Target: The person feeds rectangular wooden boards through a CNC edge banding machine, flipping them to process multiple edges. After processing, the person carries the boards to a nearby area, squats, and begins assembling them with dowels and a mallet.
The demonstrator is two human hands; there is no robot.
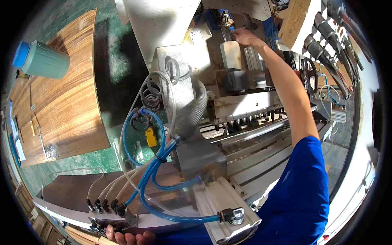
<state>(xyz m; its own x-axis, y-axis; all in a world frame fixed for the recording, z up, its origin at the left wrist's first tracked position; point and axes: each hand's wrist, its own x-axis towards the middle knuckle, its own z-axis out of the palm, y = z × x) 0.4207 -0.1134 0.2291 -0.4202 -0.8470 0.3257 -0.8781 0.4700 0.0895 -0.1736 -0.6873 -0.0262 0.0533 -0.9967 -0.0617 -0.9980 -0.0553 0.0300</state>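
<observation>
My right hand (pixel 245 37) reaches over a multi-spindle boring machine (pixel 245 105). Its fingers are at the dark ribbed part (pixel 227 33) above a pale motor housing (pixel 231 55); whether they grip it is hard to tell. Below that arm runs a row of drill spindles (pixel 242 121). At the bottom edge, my left hand (pixel 130 237) has its fingers curled beside a pneumatic valve block (pixel 107 225); its palm is hidden. Thin clear hoses and a blue air hose (pixel 180 219) rise from fittings nearby.
A wood-grain board (pixel 67 101) lies at the left with a blue-lidded jar (pixel 43 59) on it. Coiled grey tubing (pixel 151 95) and a corrugated hose (pixel 198 101) hang mid-view. Clamp-like tools (pixel 324 52) line the right. A blue bin (pixel 214 21) sits behind.
</observation>
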